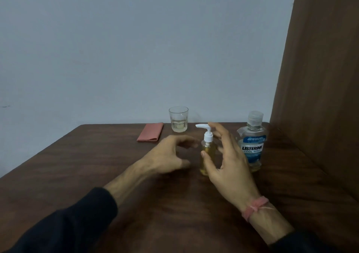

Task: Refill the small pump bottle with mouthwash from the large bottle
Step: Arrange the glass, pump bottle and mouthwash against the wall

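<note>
A small clear pump bottle (207, 151) with a white pump head and yellowish liquid stands upright on the brown table (97, 165). My right hand (227, 161) is spread around it, thumb in front and fingers behind, not clearly gripping. My left hand (172, 153) hovers open just left of the bottle, blurred. The large mouthwash bottle (252, 142), with a blue label and a clear cap on, stands to the right of the pump bottle.
A drinking glass (178, 119) with a little liquid stands at the table's back edge. A folded pink cloth (150, 132) lies left of it. A brown panel (320, 78) rises along the right side. A grey wall is behind.
</note>
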A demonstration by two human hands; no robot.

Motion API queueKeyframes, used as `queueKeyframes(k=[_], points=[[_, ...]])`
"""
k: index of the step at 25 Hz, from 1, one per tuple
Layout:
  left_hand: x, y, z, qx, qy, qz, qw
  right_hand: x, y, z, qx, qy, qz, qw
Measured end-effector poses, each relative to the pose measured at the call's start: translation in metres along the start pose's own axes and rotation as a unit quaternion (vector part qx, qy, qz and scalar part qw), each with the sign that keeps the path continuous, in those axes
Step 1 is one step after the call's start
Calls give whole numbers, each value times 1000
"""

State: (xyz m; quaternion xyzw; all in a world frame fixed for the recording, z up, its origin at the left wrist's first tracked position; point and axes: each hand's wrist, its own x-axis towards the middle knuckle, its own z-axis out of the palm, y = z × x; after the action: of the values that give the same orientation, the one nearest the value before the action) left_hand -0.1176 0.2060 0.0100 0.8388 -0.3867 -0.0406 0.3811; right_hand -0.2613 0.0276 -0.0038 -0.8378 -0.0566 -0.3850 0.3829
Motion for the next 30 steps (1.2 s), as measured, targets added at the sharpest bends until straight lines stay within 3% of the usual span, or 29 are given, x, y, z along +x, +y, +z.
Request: queueKeyframes(k=[2, 6, 10, 12, 14, 17, 21, 24, 30], points=[[-30, 14, 12, -39, -31, -17, 999, 0, -7, -3, -16, -16, 20, 1000], [-37, 39, 44, -31, 90, -18, 995, 8, -28, -15, -142, -54, -4, 988], [-25, 42, 48, -41, 107, -69, 991, 38, -56, -47, -364, -91, -59, 925], [-17, 41, 49, -41, 106, -100, 988, 64, -67, -61, -423, -167, -62, 889], [-8, 39, 54, -35, 119, -113, 986, 92, -77, -70, -439, -255, -49, 860], [13, 38, 58, -26, 126, -139, 982, 135, -78, -77, -442, -321, -36, 837], [56, 31, 59, -21, 118, -152, 981, 195, -59, -75, -413, -407, 47, 813], [93, 20, 61, -14, 134, -146, 980, 231, -29, -66, -392, -415, 65, 819], [169, -4, 68, 18, 165, -159, 973, 264, 32, -50, -329, -368, 70, 867]])
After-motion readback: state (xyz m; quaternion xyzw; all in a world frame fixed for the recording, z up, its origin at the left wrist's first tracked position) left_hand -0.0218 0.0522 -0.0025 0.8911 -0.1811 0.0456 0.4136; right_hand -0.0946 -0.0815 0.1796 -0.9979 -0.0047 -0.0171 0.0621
